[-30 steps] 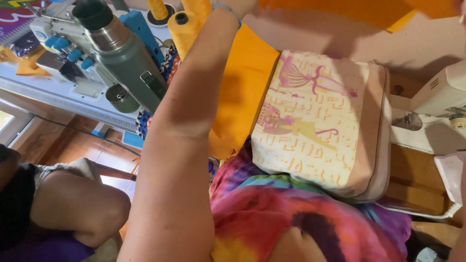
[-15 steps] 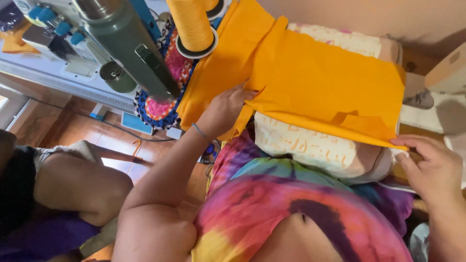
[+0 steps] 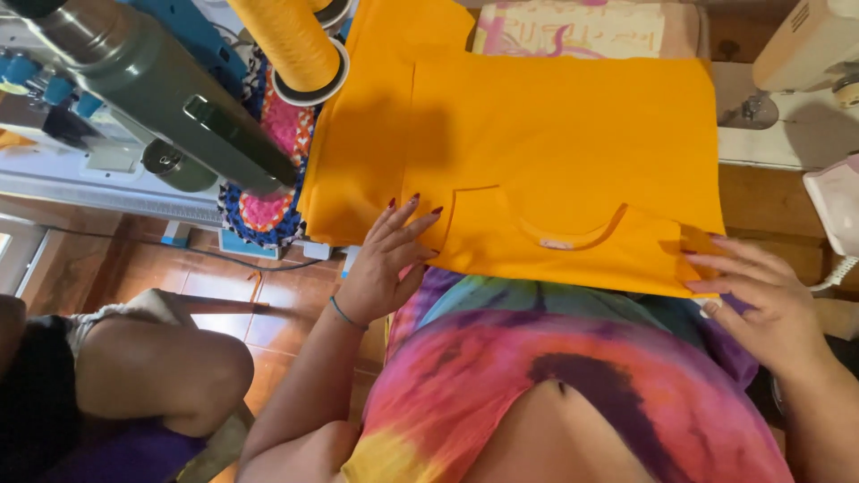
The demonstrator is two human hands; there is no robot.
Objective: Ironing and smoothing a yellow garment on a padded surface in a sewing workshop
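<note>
An orange T-shirt (image 3: pixel 555 152) lies spread flat in front of me, its neckline toward my body. My left hand (image 3: pixel 386 259) rests with fingers spread on the shirt's near left edge, pressing it flat. My right hand (image 3: pixel 761 300) lies open at the shirt's near right corner, fingertips touching the fabric. Under the shirt, a patterned cream cushion (image 3: pixel 582 27) shows at the far edge. A stack of more orange fabric (image 3: pixel 358 134) lies at the left of the shirt.
A big yellow thread cone (image 3: pixel 291 40) and a grey-green machine arm (image 3: pixel 170 89) stand at the left. A white sewing machine (image 3: pixel 805 45) sits at the far right. Another person's bare knee (image 3: pixel 170 376) is at the lower left, above brown floor tiles.
The orange shirt has been pulled down over the cushion and spread flat. My left hand came down from overhead onto its left edge; my right hand moved to its right corner.
</note>
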